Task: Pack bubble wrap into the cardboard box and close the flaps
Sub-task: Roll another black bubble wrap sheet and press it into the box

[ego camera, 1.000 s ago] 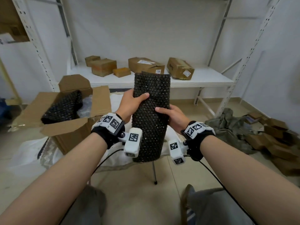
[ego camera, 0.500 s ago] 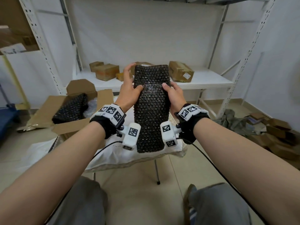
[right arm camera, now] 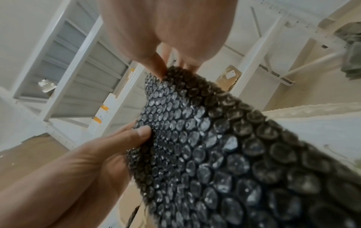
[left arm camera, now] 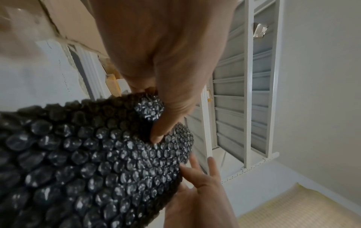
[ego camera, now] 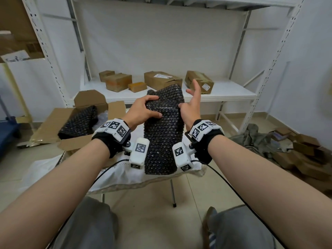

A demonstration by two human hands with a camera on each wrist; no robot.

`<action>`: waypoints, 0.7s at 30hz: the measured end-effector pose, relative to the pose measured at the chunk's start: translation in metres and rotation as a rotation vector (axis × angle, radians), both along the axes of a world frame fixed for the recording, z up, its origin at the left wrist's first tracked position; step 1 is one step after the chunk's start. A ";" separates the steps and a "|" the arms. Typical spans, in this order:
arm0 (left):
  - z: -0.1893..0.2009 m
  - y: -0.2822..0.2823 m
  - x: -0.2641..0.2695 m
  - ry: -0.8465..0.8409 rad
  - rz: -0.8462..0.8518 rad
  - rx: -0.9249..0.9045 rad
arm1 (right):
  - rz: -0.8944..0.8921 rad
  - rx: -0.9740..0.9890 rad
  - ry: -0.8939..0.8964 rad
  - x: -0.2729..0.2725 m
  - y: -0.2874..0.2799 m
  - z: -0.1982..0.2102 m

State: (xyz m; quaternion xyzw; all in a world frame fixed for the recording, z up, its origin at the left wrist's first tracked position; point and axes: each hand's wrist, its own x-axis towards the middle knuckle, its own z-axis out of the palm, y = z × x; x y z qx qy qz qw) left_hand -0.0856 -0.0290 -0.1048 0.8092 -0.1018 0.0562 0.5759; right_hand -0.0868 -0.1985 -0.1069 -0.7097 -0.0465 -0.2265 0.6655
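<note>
My left grip point(ego camera: 142, 112) clutches the black bubble wrap point(ego camera: 164, 137) (top edge folded); right hand point(ego camera: 191, 106) splayed, thumb touching it

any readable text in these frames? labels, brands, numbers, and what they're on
No text can be read.
Label on middle shelf box: print too small.
Label on right shelf box: too small.
White sign at far left: dark marks, blurred.
Wrist tags: square black-and-white coded patterns; a small mark on the edge is illegible.
Bubble wrap: no print.
</note>
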 end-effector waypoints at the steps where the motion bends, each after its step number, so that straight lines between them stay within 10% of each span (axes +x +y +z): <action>1: 0.000 0.001 0.002 -0.001 0.018 0.007 | 0.014 -0.024 -0.033 0.001 0.001 -0.002; 21: 0.001 0.012 0.021 -0.044 0.135 0.211 | 0.236 -0.250 0.005 0.003 -0.001 -0.002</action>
